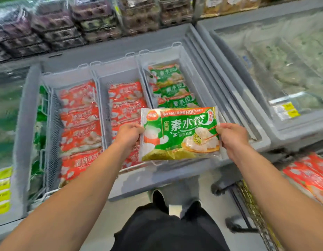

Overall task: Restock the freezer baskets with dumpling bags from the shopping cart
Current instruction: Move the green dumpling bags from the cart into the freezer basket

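Both hands, left (129,134) and right (231,135), pinch a green dumpling bag (179,134) by its short edges, long axis crosswise, above the right basket's (182,57) near end.

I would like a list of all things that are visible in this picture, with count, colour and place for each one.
Held dumpling bag: one, green, above the near end of the right basket, gripped at both side edges.
Green bags in basket: at least three, green, right basket.
Red bags in baskets: several, red, left and middle baskets.
Freezer baskets: three, grey-white wire, side by side in the open freezer.
Red bags in cart: a few, red, lower right.
Closed freezer: one, grey with a glass lid, right.
Stacked packs: many, dark, shelf behind.
Price labels: several, yellow, left edge.
Left hand: one, holds the bag's left edge.
Right hand: one, holds the bag's right edge.
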